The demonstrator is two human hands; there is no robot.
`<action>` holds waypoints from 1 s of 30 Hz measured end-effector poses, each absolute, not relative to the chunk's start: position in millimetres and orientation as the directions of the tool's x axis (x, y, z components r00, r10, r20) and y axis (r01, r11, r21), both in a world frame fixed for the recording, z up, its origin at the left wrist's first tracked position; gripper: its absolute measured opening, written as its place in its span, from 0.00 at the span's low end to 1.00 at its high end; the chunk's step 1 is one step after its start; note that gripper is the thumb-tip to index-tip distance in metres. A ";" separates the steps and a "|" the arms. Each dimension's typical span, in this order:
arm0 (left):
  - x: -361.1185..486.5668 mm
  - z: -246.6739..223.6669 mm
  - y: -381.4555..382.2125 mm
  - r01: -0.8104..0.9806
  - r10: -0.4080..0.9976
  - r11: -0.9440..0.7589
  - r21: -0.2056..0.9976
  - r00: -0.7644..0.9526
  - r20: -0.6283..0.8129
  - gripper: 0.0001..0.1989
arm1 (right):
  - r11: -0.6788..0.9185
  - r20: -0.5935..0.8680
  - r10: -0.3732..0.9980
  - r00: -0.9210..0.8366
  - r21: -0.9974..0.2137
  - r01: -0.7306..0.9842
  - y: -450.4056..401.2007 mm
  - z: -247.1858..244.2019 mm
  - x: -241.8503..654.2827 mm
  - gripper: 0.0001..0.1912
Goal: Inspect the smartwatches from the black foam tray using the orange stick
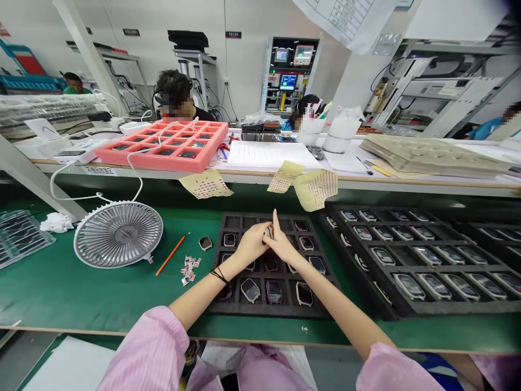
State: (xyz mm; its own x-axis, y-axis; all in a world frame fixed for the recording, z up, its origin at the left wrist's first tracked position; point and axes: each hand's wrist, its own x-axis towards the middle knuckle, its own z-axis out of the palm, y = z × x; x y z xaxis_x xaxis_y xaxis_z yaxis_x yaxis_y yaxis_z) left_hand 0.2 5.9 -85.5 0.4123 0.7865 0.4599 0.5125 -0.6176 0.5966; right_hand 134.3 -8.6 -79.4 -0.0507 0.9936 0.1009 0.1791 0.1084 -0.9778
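Note:
Both hands meet above a black foam tray [285, 309] whose pockets hold square smartwatch cases. Between my left hand [255, 243] and my right hand [281, 245] is a small watch case [268, 232] with a pale rim, mostly covered by the fingers. My left fingers are closed around it. My right hand presses against it from the other side, one digit pointing up. Below the hands, a watch case with a pale frame [249, 290] and another one [304, 294] lie in the front row. A single watch case [205, 243] rests on the green mat left of the tray.
Small pale pieces [189, 269], an orange stick [170, 255] and a round fan [119, 234] are at left. Stacked black trays of watches [407, 255] stand at right. On the shelf edge sit a pink foam tray [163, 146] and hanging yellow sheets [316, 189]. People sit beyond.

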 end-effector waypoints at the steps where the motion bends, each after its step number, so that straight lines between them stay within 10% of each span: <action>1: -2.1 -85.9 10.6 0.500 0.783 -0.621 0.603 0.409 0.468 0.25 | 0.054 0.047 0.995 -0.094 -0.995 0.083 -3.7 -77.9 140.1 0.50; 9: -9.8 -87.2 14.8 0.299 0.728 -0.669 0.681 0.451 0.517 0.27 | -0.339 -0.164 0.866 -0.473 -0.887 -0.314 8.8 -79.1 170.7 0.20; 26: -13.3 -87.3 16.4 0.261 0.712 -0.625 0.735 0.576 0.401 0.24 | -0.343 -0.247 0.916 -0.315 -0.891 -0.297 9.0 -100.0 167.7 0.19; 30: -14.9 -90.6 23.0 0.143 0.899 -0.319 0.937 0.360 0.251 0.24 | -0.302 -0.232 0.946 -0.224 -0.882 -0.362 15.4 -98.6 178.8 0.20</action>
State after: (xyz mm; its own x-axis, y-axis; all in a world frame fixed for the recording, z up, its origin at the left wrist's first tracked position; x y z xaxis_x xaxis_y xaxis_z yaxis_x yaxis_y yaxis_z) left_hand -14.9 23.0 -90.6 0.3599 0.8987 0.2507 0.1430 -0.3187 0.9370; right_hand 178.8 15.4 -98.6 -0.2242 0.9464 -0.2325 -0.3618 -0.3023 -0.8819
